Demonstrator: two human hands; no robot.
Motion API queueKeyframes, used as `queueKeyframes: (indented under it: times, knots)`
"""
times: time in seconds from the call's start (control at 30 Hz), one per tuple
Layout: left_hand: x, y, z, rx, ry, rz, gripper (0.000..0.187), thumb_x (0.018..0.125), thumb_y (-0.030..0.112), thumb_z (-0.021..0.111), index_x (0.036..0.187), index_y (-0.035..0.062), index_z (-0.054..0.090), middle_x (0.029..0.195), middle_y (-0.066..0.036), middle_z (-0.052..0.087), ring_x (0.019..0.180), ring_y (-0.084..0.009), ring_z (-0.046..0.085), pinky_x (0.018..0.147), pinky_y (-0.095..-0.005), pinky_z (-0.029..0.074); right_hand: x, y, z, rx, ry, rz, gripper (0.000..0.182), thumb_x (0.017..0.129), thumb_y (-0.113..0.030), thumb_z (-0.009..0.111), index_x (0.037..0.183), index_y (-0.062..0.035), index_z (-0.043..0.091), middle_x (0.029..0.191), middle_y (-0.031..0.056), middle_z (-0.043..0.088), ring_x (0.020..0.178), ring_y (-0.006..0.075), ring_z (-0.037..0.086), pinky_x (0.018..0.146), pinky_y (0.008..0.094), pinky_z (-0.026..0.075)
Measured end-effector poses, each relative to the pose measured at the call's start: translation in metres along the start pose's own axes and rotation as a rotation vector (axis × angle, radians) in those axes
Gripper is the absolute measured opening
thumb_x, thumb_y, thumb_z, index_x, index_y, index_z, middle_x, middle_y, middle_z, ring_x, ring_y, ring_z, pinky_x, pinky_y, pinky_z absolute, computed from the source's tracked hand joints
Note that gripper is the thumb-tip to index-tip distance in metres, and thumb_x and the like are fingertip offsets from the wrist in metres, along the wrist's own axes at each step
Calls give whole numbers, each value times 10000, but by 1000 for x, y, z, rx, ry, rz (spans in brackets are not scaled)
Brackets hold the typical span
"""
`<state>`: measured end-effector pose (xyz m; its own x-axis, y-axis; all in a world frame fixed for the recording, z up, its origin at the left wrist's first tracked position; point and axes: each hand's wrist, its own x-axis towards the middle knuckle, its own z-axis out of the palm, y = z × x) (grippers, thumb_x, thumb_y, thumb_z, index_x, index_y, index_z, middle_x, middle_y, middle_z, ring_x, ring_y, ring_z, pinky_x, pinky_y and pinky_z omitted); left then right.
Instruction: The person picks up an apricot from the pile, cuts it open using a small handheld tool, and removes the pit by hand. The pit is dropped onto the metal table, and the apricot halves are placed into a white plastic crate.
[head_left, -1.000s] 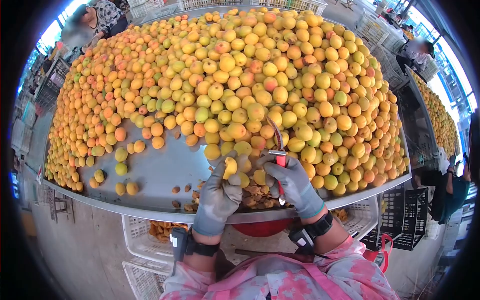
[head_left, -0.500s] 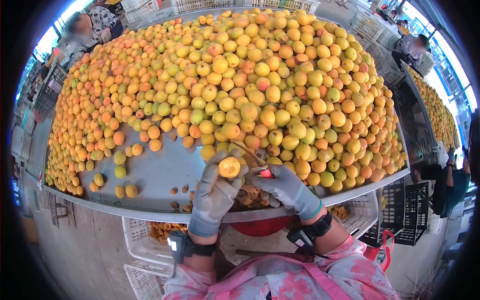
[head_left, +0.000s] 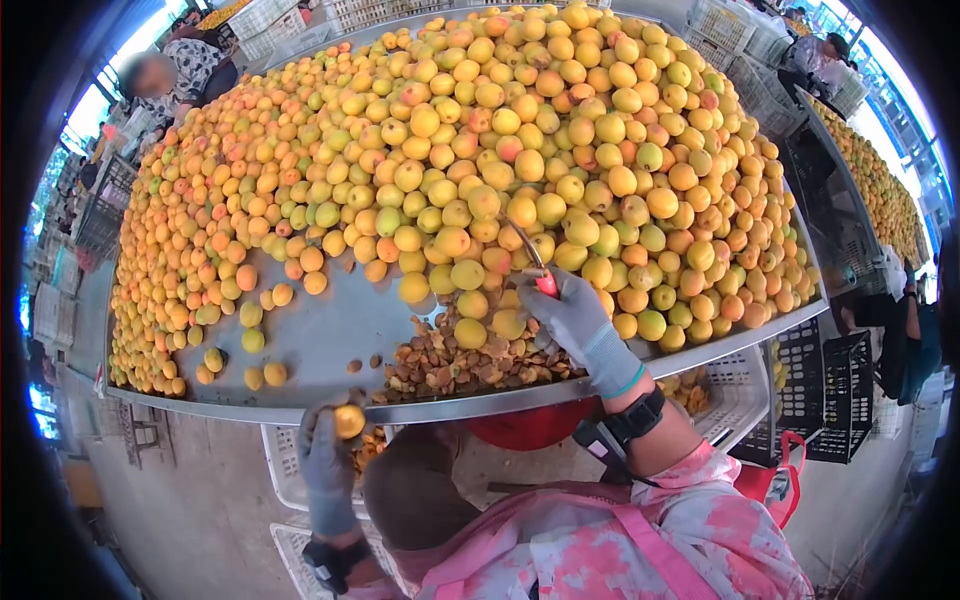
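My left hand [head_left: 325, 445], in a grey glove, is below the table's front edge, over a white crate. Its fingers hold a cut apricot [head_left: 349, 421] at their tips. My right hand [head_left: 572, 315], also gloved, is above the front of the table, closed on a knife [head_left: 546, 284] with a red handle. The thin blade points up and away, over the heap of apricots [head_left: 480, 150]. Just left of that hand lies a pile of brown apricot pits [head_left: 440, 365], with a few whole apricots resting at its back edge.
The metal table [head_left: 310, 335] has a raised front rim. Beneath it are a white crate [head_left: 285, 465] with apricot pieces, a red tub [head_left: 530, 425], another white crate [head_left: 735, 390] and black crates [head_left: 845, 400]. Other people [head_left: 185, 75] sit beyond, near another fruit-covered table [head_left: 875, 190].
My left hand has moved down and left with the cut apricot, from above the pits to below the table edge. My right hand has shifted slightly up and right, apart from it, keeping the knife.
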<state>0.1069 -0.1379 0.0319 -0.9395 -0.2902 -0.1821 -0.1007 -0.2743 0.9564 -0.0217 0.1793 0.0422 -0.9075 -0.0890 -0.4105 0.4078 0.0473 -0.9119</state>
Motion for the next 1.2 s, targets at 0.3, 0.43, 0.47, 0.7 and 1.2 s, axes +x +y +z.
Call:
queueKeyframes:
  times: [0.3, 0.43, 0.47, 0.7, 1.2]
  knots:
    - [-21, -18, -86, 682, 194, -197, 298, 956, 210, 579, 1167, 3, 617, 1032, -77, 667, 789, -88, 611, 674, -221, 491, 9, 31, 3, -587, 107, -334, 377, 869, -304, 590, 1120, -23, 578, 894, 207, 651, 922, 402, 627, 784, 464, 505]
    - [-5, -9, -66, 857, 165, -51, 242, 939, 183, 584, 1048, -25, 640, 893, -73, 678, 735, -98, 591, 679, -252, 479, 1, 25, 14, -847, 73, -269, 405, 834, -282, 624, 1162, -49, 580, 1020, 227, 629, 941, 422, 604, 795, 475, 495]
    - [-1, 1, -52, 850, 152, -61, 228, 935, 177, 581, 1009, -29, 645, 844, -73, 678, 734, -103, 593, 687, -261, 485, 2, 26, 16, -848, 75, -268, 405, 834, -282, 624, 1162, -49, 580, 1020, 227, 629, 941, 422, 604, 795, 475, 495]
    - [28, 22, 52, 643, -33, 26, 236, 941, 186, 575, 997, -31, 649, 818, -81, 688, 734, -112, 638, 679, -245, 504, -5, 18, 21, -940, 35, -249, 339, 826, -262, 624, 1075, -45, 546, 1011, 216, 613, 919, 410, 623, 776, 479, 507]
    - [78, -40, 160, -4, -467, -178, 457, 990, 336, 539, 1332, 33, 530, 1251, -65, 600, 1141, -160, 573, 939, -311, 483, -3, -8, -12, 274, -233, 114, 356, 939, -267, 603, 1214, -46, 555, 779, 10, 616, 543, 59, 599, 438, 198, 456]
